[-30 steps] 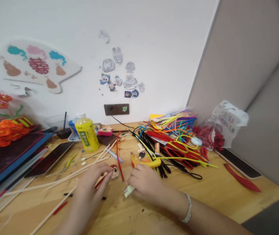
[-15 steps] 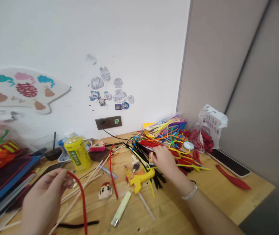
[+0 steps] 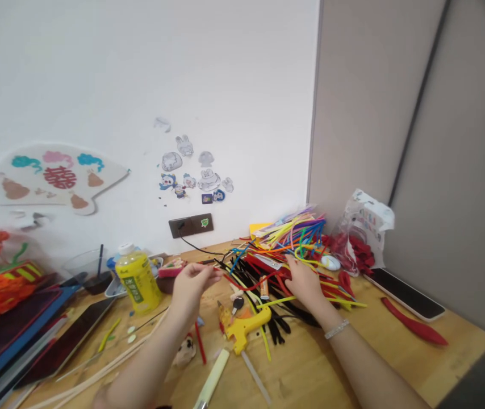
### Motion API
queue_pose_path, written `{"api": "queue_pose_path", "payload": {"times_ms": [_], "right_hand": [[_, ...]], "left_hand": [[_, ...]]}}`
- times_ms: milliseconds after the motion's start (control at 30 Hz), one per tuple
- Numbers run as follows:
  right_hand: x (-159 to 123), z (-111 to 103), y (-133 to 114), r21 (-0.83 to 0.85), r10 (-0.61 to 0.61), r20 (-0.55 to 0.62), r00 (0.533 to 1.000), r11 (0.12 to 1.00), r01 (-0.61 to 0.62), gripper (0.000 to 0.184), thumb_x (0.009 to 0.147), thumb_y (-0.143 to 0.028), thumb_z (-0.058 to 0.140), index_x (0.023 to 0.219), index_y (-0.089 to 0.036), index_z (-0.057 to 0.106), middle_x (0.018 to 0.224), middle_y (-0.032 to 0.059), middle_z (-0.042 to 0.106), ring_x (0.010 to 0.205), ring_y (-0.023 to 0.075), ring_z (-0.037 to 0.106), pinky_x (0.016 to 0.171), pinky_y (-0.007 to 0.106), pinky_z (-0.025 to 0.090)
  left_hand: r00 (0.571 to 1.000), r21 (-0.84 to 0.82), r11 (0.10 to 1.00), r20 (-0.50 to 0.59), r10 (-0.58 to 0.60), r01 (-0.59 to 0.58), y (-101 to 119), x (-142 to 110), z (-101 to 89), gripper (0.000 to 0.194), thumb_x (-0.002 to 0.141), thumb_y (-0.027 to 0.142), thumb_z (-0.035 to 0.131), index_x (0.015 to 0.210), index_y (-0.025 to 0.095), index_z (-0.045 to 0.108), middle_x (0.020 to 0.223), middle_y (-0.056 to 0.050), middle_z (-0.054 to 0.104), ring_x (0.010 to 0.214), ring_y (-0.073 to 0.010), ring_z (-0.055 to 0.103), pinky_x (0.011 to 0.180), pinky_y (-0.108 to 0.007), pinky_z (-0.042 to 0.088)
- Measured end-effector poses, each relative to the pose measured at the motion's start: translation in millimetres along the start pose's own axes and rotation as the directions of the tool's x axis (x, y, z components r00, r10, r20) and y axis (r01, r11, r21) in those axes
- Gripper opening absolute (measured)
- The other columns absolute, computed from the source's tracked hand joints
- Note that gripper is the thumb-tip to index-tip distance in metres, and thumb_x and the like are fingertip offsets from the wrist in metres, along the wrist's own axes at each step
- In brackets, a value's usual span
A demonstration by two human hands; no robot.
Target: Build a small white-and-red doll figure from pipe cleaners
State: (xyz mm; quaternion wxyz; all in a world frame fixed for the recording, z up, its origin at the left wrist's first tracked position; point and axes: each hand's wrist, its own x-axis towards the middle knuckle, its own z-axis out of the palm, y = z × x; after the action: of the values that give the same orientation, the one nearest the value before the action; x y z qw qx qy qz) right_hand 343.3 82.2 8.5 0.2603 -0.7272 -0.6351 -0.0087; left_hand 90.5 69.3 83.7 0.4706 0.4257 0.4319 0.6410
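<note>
My left hand (image 3: pixel 192 286) is raised over the middle of the table, pinching one end of a red pipe cleaner (image 3: pixel 251 282). The pipe cleaner runs right towards my right hand (image 3: pixel 304 281), whose fingers rest on a heap of mixed pipe cleaners (image 3: pixel 287 261). Whether they grip anything is hidden. Below the hands lie a yellow hot glue gun (image 3: pixel 242 329), a translucent glue stick (image 3: pixel 255 378) and a pale stick with a metal tip (image 3: pixel 212 379). A small clay figure head (image 3: pixel 185 350) sits partly behind my left forearm.
A yellow bottle (image 3: pixel 138 282) stands at the back left of the wooden table (image 3: pixel 310 380). Thin wooden sticks (image 3: pixel 97 363) lie at the lower left, beside dark folders (image 3: pixel 12 324). A plastic bag of red pieces (image 3: pixel 359 241) and a tablet (image 3: pixel 404 294) lie right.
My left hand has risen and moved right with the red pipe cleaner, drawing it out towards my right hand. My right hand stays at the heap. The view has tilted slightly.
</note>
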Motion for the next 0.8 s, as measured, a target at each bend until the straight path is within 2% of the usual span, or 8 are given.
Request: {"api": "queue_pose_path", "payload": {"times_ms": [67,167,267,400,567,700,800], "right_hand": [[3.4,-1.7,5.8,0.063,0.003,-0.028,1.000,0.998,-0.002,0.058,0.070,-0.010,0.054,0.127,-0.015,0.046,0.114,0.0148,0.060,0.104,0.0255,0.057,0.086,0.033,0.041],[9.0,-3.5,10.7,0.179,0.000,-0.074,0.997,0.984,0.013,0.054,0.071,-0.010,0.052,0.124,-0.016,0.050,0.117,0.0119,0.060,0.108,0.0238,0.055,0.092,0.033,0.039],[11.6,-4.9,8.5,0.314,-0.015,-0.135,0.991,0.948,0.057,0.053,0.074,-0.015,0.052,0.126,-0.019,0.047,0.123,0.0086,0.056,0.114,0.0225,0.050,0.098,0.034,0.036],[10.9,-5.0,2.2,0.482,-0.020,-0.173,0.985,0.870,0.102,0.047,0.078,-0.030,0.054,0.123,-0.022,0.044,0.119,0.0054,0.059,0.108,0.0199,0.056,0.092,0.033,0.042],[10.7,-2.8,0.8,0.603,0.039,-0.181,0.983,0.794,0.080,0.046,0.075,-0.036,0.059,0.116,-0.022,0.044,0.107,0.0059,0.063,0.093,0.0200,0.062,0.083,0.034,0.047],[12.5,-2.6,4.3,0.652,0.103,-0.194,0.976,0.757,0.049,0.046,0.073,-0.038,0.060,0.113,-0.022,0.045,0.104,0.0075,0.062,0.092,0.0232,0.061,0.083,0.038,0.045],[15.6,-1.3,7.5,0.692,0.137,-0.200,0.970,0.721,0.041,0.046,0.072,-0.039,0.060,0.111,-0.020,0.045,0.101,0.0087,0.061,0.092,0.0246,0.060,0.085,0.041,0.044]], "left_hand": [[1.000,0.018,1.000,0.022,-0.021,0.021,-15.2,7.5,6.9,0.017,0.062,0.010,0.070,0.064,0.015,0.053,0.053,-0.001,0.067,0.054,-0.0147,0.067,0.060,-0.026,0.056],[0.995,0.072,0.995,0.070,-0.067,0.062,-25.6,17.3,9.5,0.013,0.068,0.011,0.069,0.075,0.012,0.058,0.059,0.000,0.067,0.058,-0.0135,0.067,0.063,-0.026,0.055],[0.984,0.163,0.979,0.108,-0.145,0.126,-29.2,25.8,9.0,0.010,0.081,0.019,0.061,0.086,0.011,0.061,0.078,-0.001,0.067,0.067,-0.0125,0.065,0.063,-0.028,0.055],[0.964,0.254,0.945,0.110,-0.242,0.208,-34.2,34.8,10.4,0.024,0.086,0.027,0.055,0.107,0.015,0.056,0.104,-0.006,0.062,0.084,-0.0169,0.062,0.071,-0.036,0.054],[0.969,0.219,0.946,0.014,-0.247,0.238,-35.0,45.4,16.9,0.030,0.086,0.029,0.055,0.113,0.016,0.053,0.113,-0.007,0.058,0.094,-0.0202,0.060,0.078,-0.041,0.052],[0.973,0.114,0.972,-0.125,-0.193,0.207,-27.8,60.2,20.6,0.031,0.086,0.030,0.054,0.114,0.016,0.053,0.115,-0.008,0.058,0.095,-0.0206,0.060,0.079,-0.041,0.051],[0.961,0.033,0.986,-0.230,-0.154,0.166,-20.1,71.9,19.2,0.031,0.086,0.030,0.054,0.114,0.016,0.053,0.115,-0.008,0.057,0.095,-0.0207,0.060,0.079,-0.042,0.051]]}}
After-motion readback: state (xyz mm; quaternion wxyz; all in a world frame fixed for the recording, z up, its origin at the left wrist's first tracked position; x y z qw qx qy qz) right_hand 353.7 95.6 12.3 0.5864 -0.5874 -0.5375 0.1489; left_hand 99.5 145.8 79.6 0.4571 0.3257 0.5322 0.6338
